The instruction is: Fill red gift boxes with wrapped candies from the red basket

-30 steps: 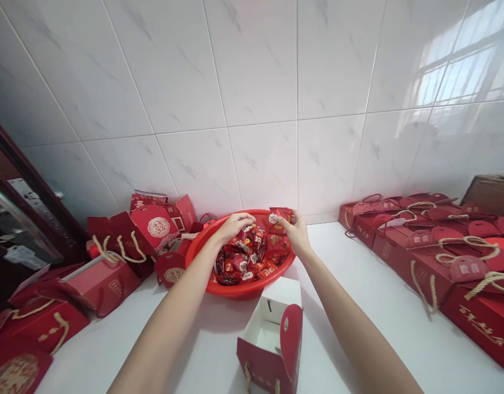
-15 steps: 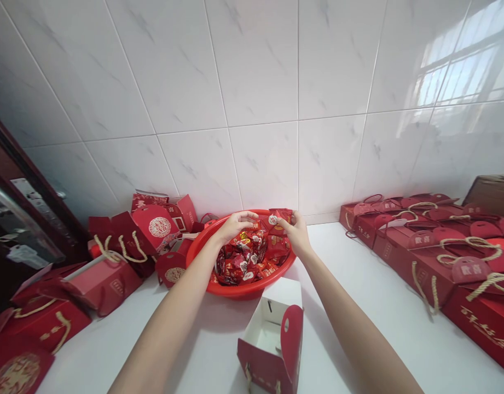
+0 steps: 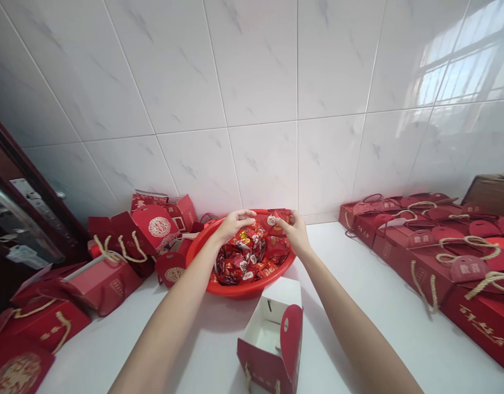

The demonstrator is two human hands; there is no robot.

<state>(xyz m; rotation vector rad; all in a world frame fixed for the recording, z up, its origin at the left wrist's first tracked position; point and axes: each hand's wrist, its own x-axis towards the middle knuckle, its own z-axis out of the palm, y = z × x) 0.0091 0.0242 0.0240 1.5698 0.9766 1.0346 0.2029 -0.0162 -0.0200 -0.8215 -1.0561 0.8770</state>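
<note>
A red plastic basket [image 3: 235, 290] sits against the tiled wall, filled with small red wrapped sweets [image 3: 239, 262]. My right hand [image 3: 296, 232] is at its back right rim, thumb and fingers closed on a red packet [image 3: 280, 216] with a round white mark. Over the left back part of the basket is my left hand [image 3: 234, 225]; its fingers and thumb are stretched out with a gap between them, and I see nothing held. In front of the basket stands a red gift box [image 3: 264, 358], open at the top, with a white inside and rope handles.
Several closed red gift boxes [image 3: 416, 257] with rope handles stand in rows on the right. More red boxes [image 3: 106, 279], some with flaps up, are piled at the left. A brown carton [image 3: 490, 194] is at the far right, and a dark door frame [image 3: 22, 175] at the left.
My left hand's fingers have shifted very slightly to the right over the basket. My right hand stays on the red packet, and the boxes have not moved.
</note>
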